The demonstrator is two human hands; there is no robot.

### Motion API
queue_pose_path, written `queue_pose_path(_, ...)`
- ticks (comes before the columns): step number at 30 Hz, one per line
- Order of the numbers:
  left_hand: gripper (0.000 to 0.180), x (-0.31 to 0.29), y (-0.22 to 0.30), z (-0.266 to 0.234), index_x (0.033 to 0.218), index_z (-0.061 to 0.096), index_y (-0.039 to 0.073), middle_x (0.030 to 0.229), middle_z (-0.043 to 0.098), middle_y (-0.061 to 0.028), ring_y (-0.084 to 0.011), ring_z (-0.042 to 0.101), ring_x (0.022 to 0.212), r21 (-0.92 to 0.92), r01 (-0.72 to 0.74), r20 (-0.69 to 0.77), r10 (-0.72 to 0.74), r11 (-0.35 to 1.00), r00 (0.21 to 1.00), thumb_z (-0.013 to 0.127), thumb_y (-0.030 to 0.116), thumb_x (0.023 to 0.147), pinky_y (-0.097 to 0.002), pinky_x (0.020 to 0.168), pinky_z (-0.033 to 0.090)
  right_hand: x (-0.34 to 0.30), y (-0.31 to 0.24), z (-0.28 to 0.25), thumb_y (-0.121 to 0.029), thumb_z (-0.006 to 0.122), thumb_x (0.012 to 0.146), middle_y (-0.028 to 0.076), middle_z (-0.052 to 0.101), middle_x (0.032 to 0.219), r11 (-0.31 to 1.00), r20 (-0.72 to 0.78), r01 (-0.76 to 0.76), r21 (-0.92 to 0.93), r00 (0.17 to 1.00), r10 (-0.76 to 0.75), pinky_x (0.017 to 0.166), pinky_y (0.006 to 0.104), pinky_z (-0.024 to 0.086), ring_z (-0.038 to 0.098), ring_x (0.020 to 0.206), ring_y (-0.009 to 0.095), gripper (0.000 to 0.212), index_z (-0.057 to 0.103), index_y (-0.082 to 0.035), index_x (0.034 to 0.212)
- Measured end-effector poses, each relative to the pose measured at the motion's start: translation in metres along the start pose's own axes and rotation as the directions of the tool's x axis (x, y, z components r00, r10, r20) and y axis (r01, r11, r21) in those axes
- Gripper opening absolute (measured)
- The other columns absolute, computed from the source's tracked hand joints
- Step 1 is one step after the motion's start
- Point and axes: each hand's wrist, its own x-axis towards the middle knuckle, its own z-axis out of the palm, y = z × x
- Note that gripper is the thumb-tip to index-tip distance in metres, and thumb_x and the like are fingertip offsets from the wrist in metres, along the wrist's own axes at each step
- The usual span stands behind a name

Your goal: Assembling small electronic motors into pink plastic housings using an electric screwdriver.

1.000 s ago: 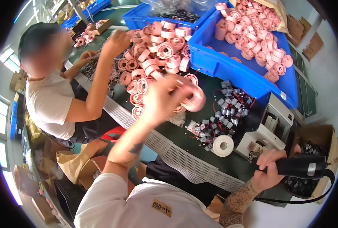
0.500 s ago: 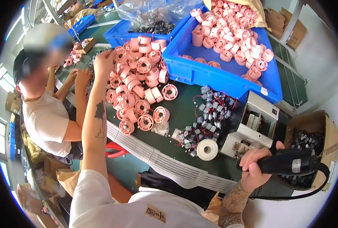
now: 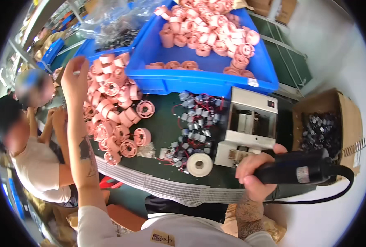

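Pink plastic spools [image 3: 109, 115] are heaped on the dark green desk [image 3: 162, 127], and the left hand [image 3: 74, 78] is stretched far out over the back of that heap. Its fingers are bunched at the top of the heap; whether a spool is pinched between them cannot be told. The right hand [image 3: 253, 173] is closed tight around the grip of a black power tool [image 3: 298, 166], which is held level just off the near edge of the desk, with a black cable [image 3: 314, 199] looped away beneath it. More pink spools are piled in a blue bin [image 3: 199, 82] at the back of the desk. Between the heap and a white machine [image 3: 248, 123], small grey parts with red wires [image 3: 193, 129] are scattered, and a white roll of tape [image 3: 199, 164] is laid flat just in front of them. A cardboard box [image 3: 347, 119] of dark parts is set to the right. On the left, another person in a white shirt [image 3: 37, 164] is seated, with both hands near the spools.
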Motion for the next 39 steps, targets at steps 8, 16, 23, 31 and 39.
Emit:
queue_pose_path(8,0.043,0.028,0.176,0.197,0.108,0.064,-0.003,0.107,0.067,-0.0209,-0.0342,0.065,0.096,-0.192,-0.452,0.781,0.415,0.871,0.466,0.065,0.03,0.08,-0.0407,0.085,0.051,-0.009,-0.002,0.006,0.004,0.071,0.069,0.009,0.053,0.067,0.997,-0.022,-0.078,-0.021,0.997,0.077,0.047,0.0347,0.047,0.052,0.051,0.019,0.088,0.023,-0.007,0.142)
queue_pose_path(16,0.046,0.009,0.198,0.31,0.111,0.069,0.001,0.115,0.067,-0.014,-0.0314,0.064,0.103,0.04,-0.408,0.899,0.145,0.912,0.413,0.072,0.022,0.07,-0.0439,0.085,0.052,-0.009,0.005,0.002,-0.001,0.073,0.072,0.008,0.051,0.065,0.995,-0.053,-0.083,-0.05,0.995,0.081,0.047,0.0341,0.046,0.051,0.05,0.019,0.084,0.023,-0.005,0.14)
queue_pose_path(23,0.038,0.029,0.217,0.215,0.102,0.064,-0.002,0.095,0.068,-0.0229,-0.0353,0.066,0.093,-0.144,-0.454,0.784,0.381,0.88,0.49,0.063,0.027,0.077,-0.0435,0.079,0.053,-0.003,0.002,0.0,0.0,0.072,0.072,0.007,0.05,0.064,1.0,-0.016,0.012,-0.003,1.0,-0.012,0.044,0.0328,0.044,0.049,0.047,0.018,0.082,0.024,-0.003,0.139)
queue_pose_path(31,0.052,-0.149,0.185,0.007,0.109,0.059,0.005,0.097,0.056,-0.0102,-0.0305,0.056,0.091,-0.718,-0.174,0.521,0.686,0.674,0.508,0.083,0.02,0.066,-0.0397,0.079,0.048,-0.007,-0.008,0.01,-0.004,0.074,0.073,0.007,0.051,0.065,0.996,-0.012,0.006,0.086,1.0,-0.005,0.043,0.0319,0.044,0.05,0.048,0.018,0.085,0.025,-0.004,0.142)
queue_pose_path(39,0.072,-0.245,0.193,0.009,0.124,0.049,0.001,0.122,0.049,-0.016,-0.0345,0.047,0.109,-0.362,-0.176,0.59,0.371,0.916,0.717,0.075,0.046,0.073,-0.0466,0.091,0.037,-0.006,0.001,0.015,-0.004,0.07,0.074,0.006,0.05,0.066,0.999,-0.027,-0.048,0.003,0.998,0.048,0.044,0.0309,0.043,0.049,0.048,0.016,0.08,0.025,-0.001,0.14)
